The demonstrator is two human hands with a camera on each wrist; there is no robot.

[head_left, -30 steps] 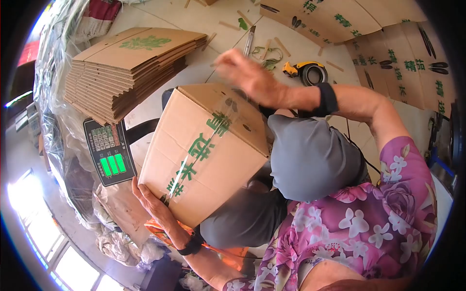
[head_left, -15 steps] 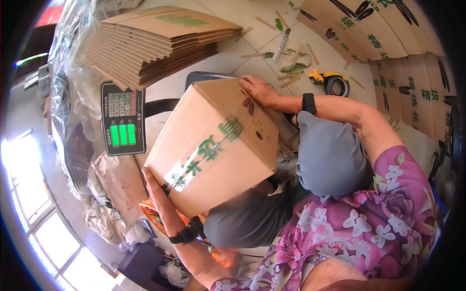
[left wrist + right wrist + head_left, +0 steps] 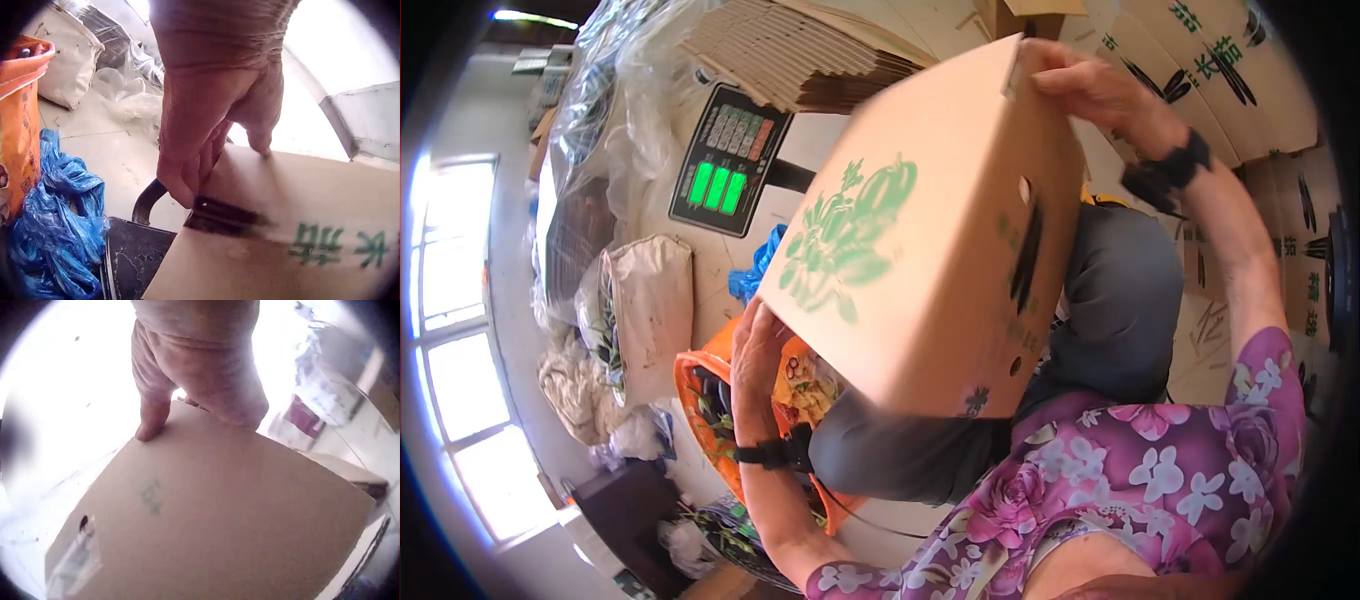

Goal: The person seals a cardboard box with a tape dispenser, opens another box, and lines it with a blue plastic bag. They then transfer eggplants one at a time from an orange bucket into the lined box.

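Note:
A cardboard box (image 3: 940, 210) with a green plant print is tilted above the person's lap, close to the grey-trousered knee (image 3: 1128, 290). At its lower left corner, the left hand (image 3: 755, 345) grips the edge; the left wrist view has the thumb on one face and fingers round the side. The right hand (image 3: 1095, 92) holds the opposite upper corner. From the right wrist, its thumb (image 3: 152, 419) presses a plain face while the other fingers go over the edge, partly hidden. Clear tape (image 3: 78, 559) shows on the box. Below the left hand lies a dark scuffed platform (image 3: 134, 256).
A scale display (image 3: 722, 160) with green readouts stands at left, near stacked flat cartons (image 3: 790, 50). An orange bag (image 3: 720, 400) and a blue plastic bag (image 3: 752, 272) sit by the left arm. A white sack (image 3: 652, 320) stands beyond. Printed cartons (image 3: 1205, 85) line the right.
The box has been turned and raised, so the plant-printed face shows instead of the taped lettering. The right hand came down onto the box, then rose with its corner. The head view shifted.

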